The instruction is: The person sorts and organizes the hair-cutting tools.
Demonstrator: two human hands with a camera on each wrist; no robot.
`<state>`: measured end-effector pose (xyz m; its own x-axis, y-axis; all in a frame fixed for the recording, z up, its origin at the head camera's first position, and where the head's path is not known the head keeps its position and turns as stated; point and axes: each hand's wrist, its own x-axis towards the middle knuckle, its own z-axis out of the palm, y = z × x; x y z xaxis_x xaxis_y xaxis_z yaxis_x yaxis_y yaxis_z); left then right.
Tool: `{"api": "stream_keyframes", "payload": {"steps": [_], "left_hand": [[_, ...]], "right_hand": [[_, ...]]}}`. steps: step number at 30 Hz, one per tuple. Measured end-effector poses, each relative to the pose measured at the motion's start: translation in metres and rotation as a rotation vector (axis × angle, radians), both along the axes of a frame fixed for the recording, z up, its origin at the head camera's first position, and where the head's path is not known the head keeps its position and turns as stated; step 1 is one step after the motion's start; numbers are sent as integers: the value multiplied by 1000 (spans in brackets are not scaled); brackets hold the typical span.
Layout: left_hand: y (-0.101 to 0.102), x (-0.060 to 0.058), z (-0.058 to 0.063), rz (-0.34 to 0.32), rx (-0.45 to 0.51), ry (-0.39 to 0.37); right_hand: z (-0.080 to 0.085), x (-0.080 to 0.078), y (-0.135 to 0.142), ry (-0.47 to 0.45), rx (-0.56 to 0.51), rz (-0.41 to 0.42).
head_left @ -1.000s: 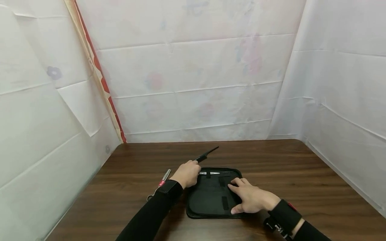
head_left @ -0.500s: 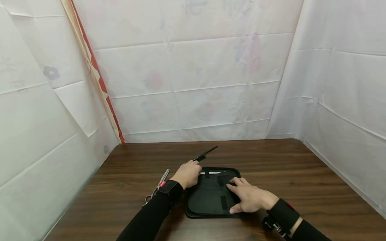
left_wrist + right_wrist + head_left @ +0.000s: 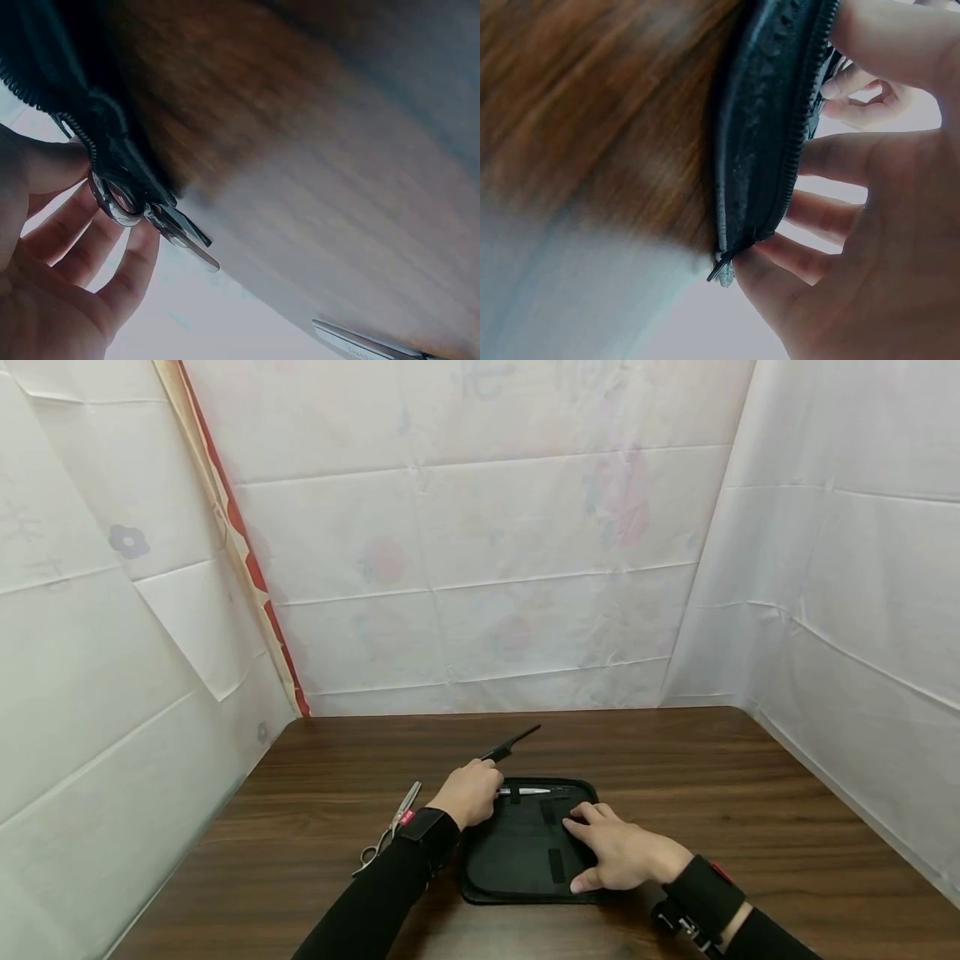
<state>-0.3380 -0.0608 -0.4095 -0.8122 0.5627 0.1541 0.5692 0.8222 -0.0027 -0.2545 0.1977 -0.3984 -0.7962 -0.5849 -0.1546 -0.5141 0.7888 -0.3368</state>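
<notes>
A black zip case (image 3: 517, 852) lies open on the table, small straps across its inside. At the case's left edge, my left hand (image 3: 468, 793) holds a pair of scissors (image 3: 176, 236) by the ring handles. Silver blades (image 3: 532, 791) run from this hand under a strap near the case's far side. On the case's right edge rests my right hand (image 3: 630, 852), fingers spread and thumb towards the near side. The right wrist view shows these fingers touching the zip edge (image 3: 780, 150). The left fingertips are hidden in the head view.
Another pair of scissors (image 3: 409, 797) lies left of the case, partly behind the left forearm. A black comb (image 3: 506, 750) with a thin tail lies beyond the left hand. White sheets (image 3: 480, 652) hang around the brown wooden table (image 3: 712, 777).
The view has shifted slightly, and more of the scissors on the left shows beside the left sleeve than a second ago. Both hands stay almost in place at the case.
</notes>
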Motion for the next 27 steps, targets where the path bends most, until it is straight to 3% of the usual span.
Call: {"api": "stream_keyframes", "payload": {"steps": [27], "left_hand": [[5,0,1,12,27,-14]], "right_hand": [[1,1,-2,6,2,-4]]}}
